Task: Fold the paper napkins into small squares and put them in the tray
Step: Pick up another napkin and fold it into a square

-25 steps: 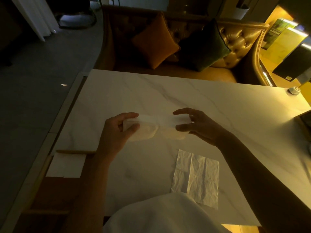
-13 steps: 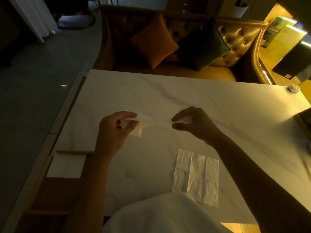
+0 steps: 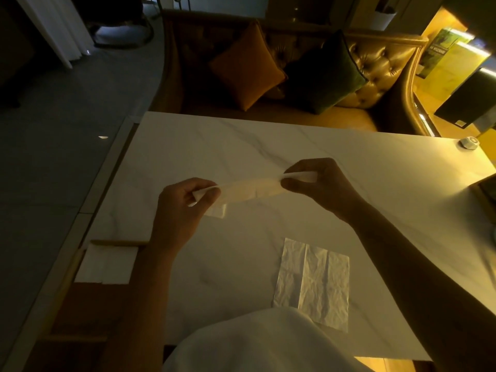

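At the far left, the wooden tray sits off the table's edge with a folded napkin already in it, so at least one piece appears done (whether it is one napkin or two side by side I cannot tell). Next, the left hand pinches one end of the held napkin between thumb and curled fingers. The napkin stretches as a narrow strip above the table, with a loose corner hanging below the left hand. The right hand pinches its other end. This one looks mid-fold: a long band, not yet a small square, and not yet in the tray. Lower right, a flat napkin lies creased but unfolded on the table near the person, untouched, so it too remains to be folded.

Compared with a second ago, the hands are farther apart, the right hand has moved right and up, and the sagging wide band has become a thin, taut strip.
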